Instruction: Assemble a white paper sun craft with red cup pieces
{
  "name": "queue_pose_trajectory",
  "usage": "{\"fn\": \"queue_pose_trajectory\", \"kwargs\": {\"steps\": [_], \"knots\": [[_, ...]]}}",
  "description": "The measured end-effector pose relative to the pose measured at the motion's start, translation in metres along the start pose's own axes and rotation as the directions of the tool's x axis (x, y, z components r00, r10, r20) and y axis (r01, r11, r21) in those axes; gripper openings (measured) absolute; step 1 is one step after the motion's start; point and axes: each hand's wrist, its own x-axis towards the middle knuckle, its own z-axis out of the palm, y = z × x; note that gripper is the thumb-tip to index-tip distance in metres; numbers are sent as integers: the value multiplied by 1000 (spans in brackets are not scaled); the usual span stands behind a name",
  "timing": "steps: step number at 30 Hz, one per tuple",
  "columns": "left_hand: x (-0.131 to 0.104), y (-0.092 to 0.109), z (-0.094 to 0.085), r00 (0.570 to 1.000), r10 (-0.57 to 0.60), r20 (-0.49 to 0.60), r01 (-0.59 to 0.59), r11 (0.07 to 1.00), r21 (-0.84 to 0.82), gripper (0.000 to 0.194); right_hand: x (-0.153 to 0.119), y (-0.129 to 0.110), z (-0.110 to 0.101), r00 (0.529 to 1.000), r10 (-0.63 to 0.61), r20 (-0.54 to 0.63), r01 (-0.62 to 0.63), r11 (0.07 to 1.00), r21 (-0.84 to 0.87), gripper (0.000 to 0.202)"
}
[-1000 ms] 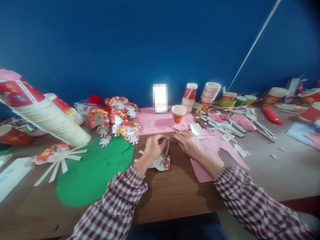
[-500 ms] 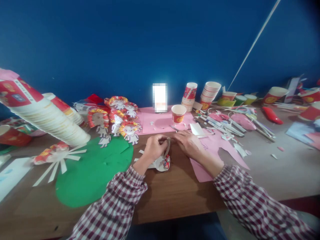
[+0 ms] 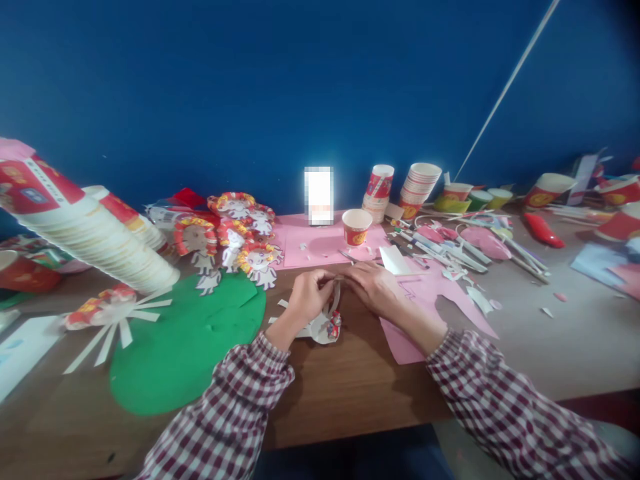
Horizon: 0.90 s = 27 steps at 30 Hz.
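Note:
My left hand (image 3: 311, 295) is closed, thumb and fingers pinching a strip of a cut paper cup (image 3: 320, 329). The cup's round base lies on the brown table, with white strips fanning out to the left and a small red curled piece on its right side. My right hand (image 3: 371, 285) meets the left at the upper end of the same strip, fingers bent over it. Its fingertips are partly hidden. Left of them, a second cut cup (image 3: 117, 310) with spread strips and red-yellow curls lies by a green paper oval (image 3: 190, 353).
Several lion-like paper figures (image 3: 257, 257) lie behind the green oval. A tall tilted stack of cups (image 3: 100, 233) leans at left. A single cup (image 3: 357, 228) stands on pink paper (image 3: 305, 250). Markers (image 3: 445, 247), scraps and more cups spread to the right; a blue wall is behind.
My fingers have shifted slightly at the strip, the right hand's fingertips drawing a little closer to the left's. The cut cup stays in place on the table.

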Motion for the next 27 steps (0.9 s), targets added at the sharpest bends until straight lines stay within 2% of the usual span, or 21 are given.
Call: {"fn": "queue_pose_trajectory", "kwargs": {"steps": [6, 12, 18, 21, 24, 27], "knots": [[-1, 4, -1, 1000, -9, 11, 8, 1000, 11, 23, -1, 2, 1, 1000, -27, 5, 27, 998, 59, 23], [1, -1, 0, 1000, -23, 11, 23, 1000, 3, 23, 0, 4, 2, 999, -38, -6, 38, 999, 39, 23], [3, -4, -2, 987, 59, -148, -53, 998, 43, 27, 0, 4, 1, 999, 47, 25, -48, 999, 9, 25], [3, -2, -9, 987, 116, -111, -91, 974, 208, 21, 1, 5, 2, 998, 55, 25, -55, 999, -1, 23], [2, 2, -16, 992, 125, -23, -101, 887, 451, 19, 1, 6, 3, 999, 48, 12, -48, 999, -12, 21], [0, 7, -17, 993, 110, 49, -118, 809, 576, 18, 1, 8, 5, 999, 33, -6, -33, 999, -16, 19]]}}
